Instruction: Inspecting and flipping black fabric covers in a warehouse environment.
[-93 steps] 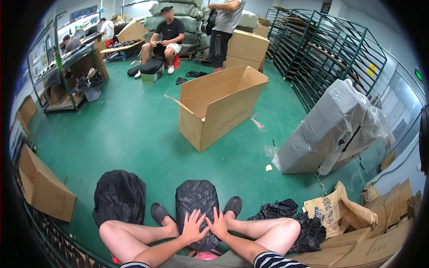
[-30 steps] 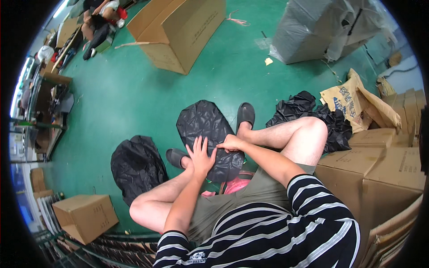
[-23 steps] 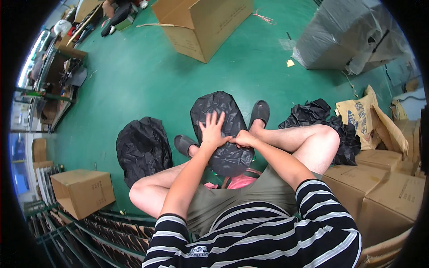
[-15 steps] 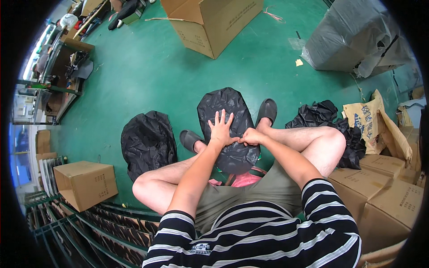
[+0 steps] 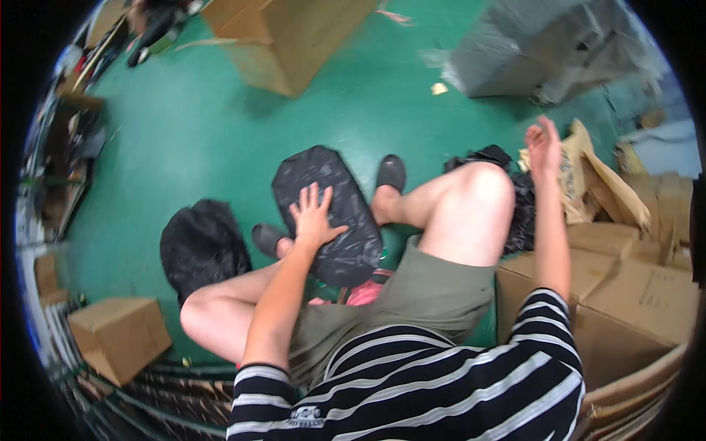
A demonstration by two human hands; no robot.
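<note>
A flat-topped oval bundle covered in crinkled black plastic stands on the floor between my legs. My left hand lies flat on its top with the fingers spread. My right hand is held up at the right, away from the bundle, its fingers loosely bent, slightly blurred and holding nothing I can see. Close to it are a heap of black plastic, partly hidden by my knee, and a torn brown paper sack. Another black plastic-covered bundle sits left of my leg. Something pink shows below the middle bundle.
Cardboard boxes stand at my right side. A smaller carton is at the left beside a green metal rack. Ahead are a large open carton and a grey plastic-wrapped stack on the green floor.
My right hand has left the middle bundle and swung up and out to the right. The left hand stays pressed on the bundle. The view has turned toward the right.
</note>
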